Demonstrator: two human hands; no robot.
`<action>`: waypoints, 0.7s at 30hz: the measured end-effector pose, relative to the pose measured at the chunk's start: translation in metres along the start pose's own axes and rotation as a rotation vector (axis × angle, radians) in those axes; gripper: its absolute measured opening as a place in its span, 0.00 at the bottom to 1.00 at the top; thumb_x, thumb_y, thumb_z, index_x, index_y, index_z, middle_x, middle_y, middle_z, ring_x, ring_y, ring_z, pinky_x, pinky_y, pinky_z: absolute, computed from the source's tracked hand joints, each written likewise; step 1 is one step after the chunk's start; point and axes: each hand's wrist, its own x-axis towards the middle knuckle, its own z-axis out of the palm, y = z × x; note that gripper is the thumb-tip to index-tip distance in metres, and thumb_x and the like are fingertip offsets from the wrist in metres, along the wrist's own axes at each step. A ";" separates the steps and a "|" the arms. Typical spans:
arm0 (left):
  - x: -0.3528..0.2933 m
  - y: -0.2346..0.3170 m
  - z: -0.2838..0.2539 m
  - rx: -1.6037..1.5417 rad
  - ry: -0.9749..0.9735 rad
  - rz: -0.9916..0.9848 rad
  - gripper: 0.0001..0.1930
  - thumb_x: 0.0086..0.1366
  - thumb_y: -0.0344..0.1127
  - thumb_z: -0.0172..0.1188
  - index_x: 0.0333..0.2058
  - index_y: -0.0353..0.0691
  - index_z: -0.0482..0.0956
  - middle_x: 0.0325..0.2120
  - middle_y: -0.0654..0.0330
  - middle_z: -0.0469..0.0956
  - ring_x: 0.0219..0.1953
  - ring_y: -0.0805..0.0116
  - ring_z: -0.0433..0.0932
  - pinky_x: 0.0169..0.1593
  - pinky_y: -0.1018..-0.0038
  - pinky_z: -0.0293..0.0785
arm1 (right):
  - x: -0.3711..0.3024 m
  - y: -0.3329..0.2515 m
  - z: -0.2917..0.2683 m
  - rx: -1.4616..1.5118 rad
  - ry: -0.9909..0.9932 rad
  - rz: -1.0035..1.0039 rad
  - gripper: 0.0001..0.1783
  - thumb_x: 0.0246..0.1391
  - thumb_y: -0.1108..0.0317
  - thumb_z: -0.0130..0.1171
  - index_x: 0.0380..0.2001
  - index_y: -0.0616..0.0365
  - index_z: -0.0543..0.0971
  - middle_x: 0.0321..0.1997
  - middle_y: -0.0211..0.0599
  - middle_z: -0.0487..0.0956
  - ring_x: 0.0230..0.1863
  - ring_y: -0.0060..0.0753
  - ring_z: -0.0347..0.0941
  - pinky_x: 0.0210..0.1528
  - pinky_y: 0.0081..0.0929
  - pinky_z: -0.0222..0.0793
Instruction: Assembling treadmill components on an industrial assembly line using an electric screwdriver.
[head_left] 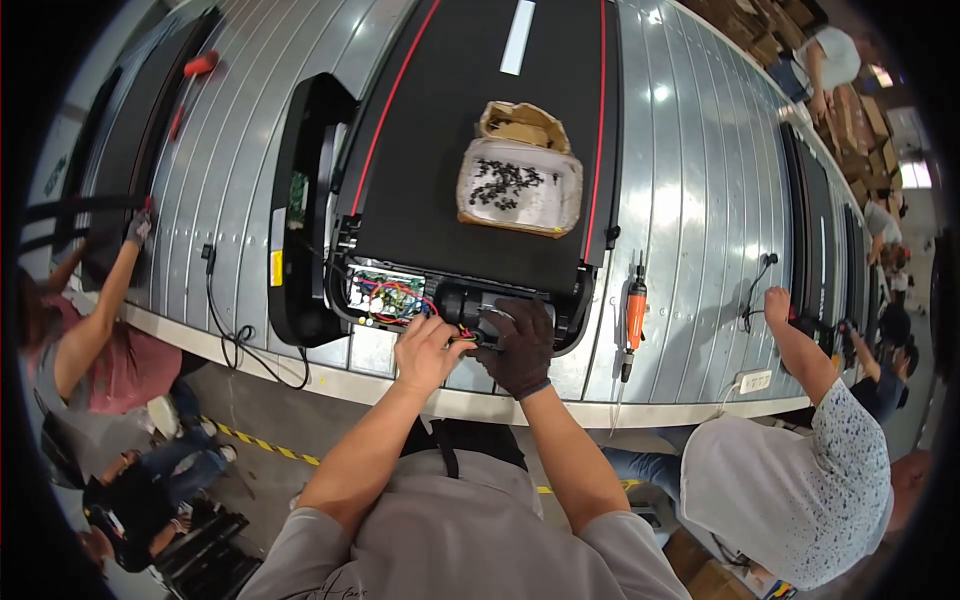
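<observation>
A treadmill with a black belt and red side lines lies before me, its near end uncovered. There a circuit board with red, yellow and blue wires sits beside a black cylindrical motor. My bare left hand is closed in a pinch on the coloured wires at the motor's near side. Against the motor's right part, my right hand in a dark glove has its fingers curled, the thumb side close to the same wires. What those gloved fingers grip is hidden.
On the belt stands an open box of small black screws. An orange electric screwdriver lies to the right. A black cover and a power cord are at the left. Co-workers stand on both sides; a power strip is near the right one.
</observation>
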 end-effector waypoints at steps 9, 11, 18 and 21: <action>-0.039 -0.016 -0.017 -0.354 -0.115 -0.123 0.08 0.62 0.33 0.70 0.41 0.43 0.88 0.28 0.62 0.82 0.29 0.62 0.79 0.36 0.68 0.75 | 0.002 0.024 -0.005 -0.042 0.111 0.240 0.37 0.25 0.54 0.82 0.46 0.44 0.81 0.52 0.32 0.80 0.57 0.50 0.75 0.71 0.54 0.63; -0.079 -0.076 -0.020 -0.542 -0.161 -0.446 0.09 0.66 0.35 0.66 0.44 0.42 0.87 0.29 0.62 0.83 0.29 0.64 0.79 0.36 0.69 0.75 | 0.015 0.015 -0.002 -0.042 0.176 0.233 0.38 0.25 0.56 0.82 0.47 0.43 0.81 0.51 0.33 0.80 0.58 0.49 0.74 0.72 0.54 0.62; -0.030 -0.179 -0.075 -1.770 -0.026 -1.427 0.41 0.76 0.67 0.34 0.59 0.29 0.72 0.50 0.40 0.82 0.43 0.51 0.85 0.46 0.61 0.84 | 0.037 0.026 0.018 -0.009 0.138 0.145 0.38 0.30 0.55 0.81 0.51 0.39 0.79 0.56 0.30 0.77 0.63 0.47 0.70 0.74 0.54 0.57; 0.011 -0.201 -0.073 -1.964 -0.069 -1.526 0.38 0.72 0.65 0.50 0.54 0.26 0.72 0.53 0.36 0.78 0.44 0.49 0.85 0.47 0.59 0.88 | 0.034 0.036 0.045 -0.037 0.132 0.093 0.39 0.27 0.57 0.79 0.51 0.38 0.79 0.55 0.30 0.77 0.63 0.44 0.71 0.74 0.55 0.58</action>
